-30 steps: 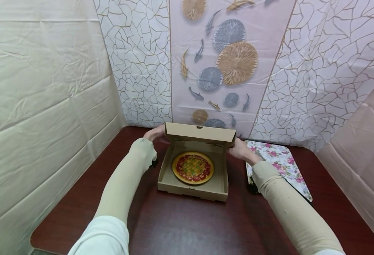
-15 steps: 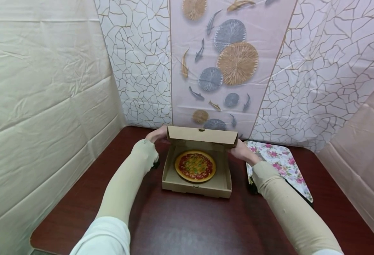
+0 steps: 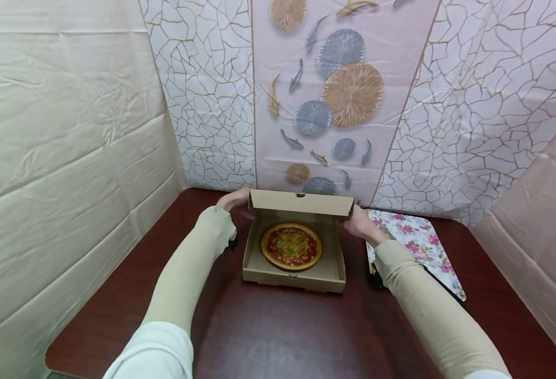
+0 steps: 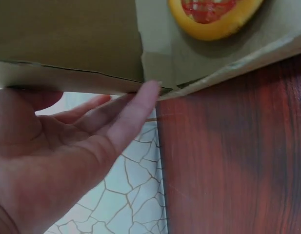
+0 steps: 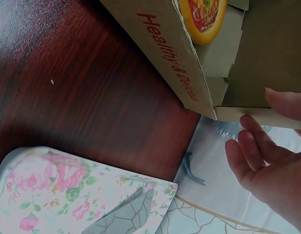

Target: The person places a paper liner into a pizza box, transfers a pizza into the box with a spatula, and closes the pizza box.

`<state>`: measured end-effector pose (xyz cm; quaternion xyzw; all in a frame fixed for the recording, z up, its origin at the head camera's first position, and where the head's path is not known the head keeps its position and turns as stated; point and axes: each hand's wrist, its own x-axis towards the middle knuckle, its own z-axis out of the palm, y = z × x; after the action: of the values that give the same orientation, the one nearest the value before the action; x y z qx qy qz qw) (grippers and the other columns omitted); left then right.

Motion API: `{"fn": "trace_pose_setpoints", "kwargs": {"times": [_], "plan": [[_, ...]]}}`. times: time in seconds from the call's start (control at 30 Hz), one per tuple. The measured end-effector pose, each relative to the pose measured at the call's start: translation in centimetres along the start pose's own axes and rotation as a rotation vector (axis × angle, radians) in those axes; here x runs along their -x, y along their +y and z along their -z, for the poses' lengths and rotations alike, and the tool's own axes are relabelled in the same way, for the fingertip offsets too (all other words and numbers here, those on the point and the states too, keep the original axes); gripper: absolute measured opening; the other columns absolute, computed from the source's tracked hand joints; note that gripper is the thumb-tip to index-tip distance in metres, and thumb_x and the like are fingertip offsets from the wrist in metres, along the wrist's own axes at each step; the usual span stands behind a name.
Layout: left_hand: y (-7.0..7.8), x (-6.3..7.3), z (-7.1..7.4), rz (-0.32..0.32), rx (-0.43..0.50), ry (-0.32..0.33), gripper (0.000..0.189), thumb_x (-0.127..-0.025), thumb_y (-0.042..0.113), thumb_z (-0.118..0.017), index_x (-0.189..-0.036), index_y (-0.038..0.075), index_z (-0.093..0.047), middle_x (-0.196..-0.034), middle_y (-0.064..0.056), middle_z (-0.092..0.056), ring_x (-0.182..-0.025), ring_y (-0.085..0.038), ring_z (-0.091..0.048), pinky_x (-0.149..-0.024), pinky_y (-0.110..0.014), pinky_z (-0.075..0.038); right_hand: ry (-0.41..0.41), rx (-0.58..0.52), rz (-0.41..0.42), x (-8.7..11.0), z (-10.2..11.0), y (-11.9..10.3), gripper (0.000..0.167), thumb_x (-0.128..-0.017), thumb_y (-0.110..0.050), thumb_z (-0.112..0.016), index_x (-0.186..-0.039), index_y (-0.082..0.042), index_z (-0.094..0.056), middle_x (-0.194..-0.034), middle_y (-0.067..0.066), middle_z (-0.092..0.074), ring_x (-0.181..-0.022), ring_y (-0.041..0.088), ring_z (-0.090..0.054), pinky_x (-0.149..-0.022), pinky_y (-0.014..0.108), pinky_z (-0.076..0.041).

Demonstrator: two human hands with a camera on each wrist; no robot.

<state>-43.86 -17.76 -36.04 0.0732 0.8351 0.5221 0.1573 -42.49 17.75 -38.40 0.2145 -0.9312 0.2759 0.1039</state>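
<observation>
In the head view, a cardboard pizza box (image 3: 294,281) stands on the table with its lid (image 3: 301,202) raised and leaning at the back. Inside lies a round pizza (image 3: 291,246) with red and yellow topping. My left hand (image 4: 62,156) is at the lid's left side, its fingers extended along the outside, one fingertip right at the box's rear corner. On the other side, my right hand (image 5: 274,156) pinches the lid's side flap, thumb on the inner face and fingers outside. The fingers are partly hidden behind the lid in the head view.
A floral board (image 3: 415,245) lies on the dark red table (image 3: 282,337) right of the box, under my right forearm. A shiny pointed blade (image 5: 126,214) rests on it. The patterned backdrop (image 3: 315,147) rises just behind the box; fabric walls stand on both sides.
The pizza box, with the pizza in it, has shifted slightly right and back. The lid's front edge has come down a little, and my left hand has moved slightly right along with it.
</observation>
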Motion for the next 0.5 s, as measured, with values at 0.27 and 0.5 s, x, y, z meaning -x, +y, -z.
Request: {"fn": "trace_pose_setpoints", "kwargs": {"times": [0.27,0.5], "plan": [[1.0,-0.2,0.2,0.07,0.145,0.013,0.028,-0.097,0.004,-0.047,-0.12,-0.008,-0.059,-0.084,-0.008,-0.061,-0.069,-0.018,-0.062,-0.09,-0.05,-0.052,-0.007,-0.027,0.007,0.0,0.8,0.0,0.049,-0.08,-0.008,-0.073,-0.122,0.008,-0.055,-0.117,0.033,-0.061,-0.111,0.051,-0.056,-0.098,0.057,-0.043],[1.6,0.4,0.6,0.083,0.166,-0.026,0.034,-0.099,0.017,-0.046,-0.123,-0.003,-0.059,-0.109,-0.021,-0.067,-0.076,-0.018,-0.068,-0.092,-0.049,-0.052,-0.019,-0.058,-0.04,0.0,1.7,0.1,0.051,-0.082,-0.01,-0.073,-0.124,0.006,-0.051,-0.119,0.032,-0.06,-0.11,0.049,-0.057,-0.096,0.056,-0.044]]}}
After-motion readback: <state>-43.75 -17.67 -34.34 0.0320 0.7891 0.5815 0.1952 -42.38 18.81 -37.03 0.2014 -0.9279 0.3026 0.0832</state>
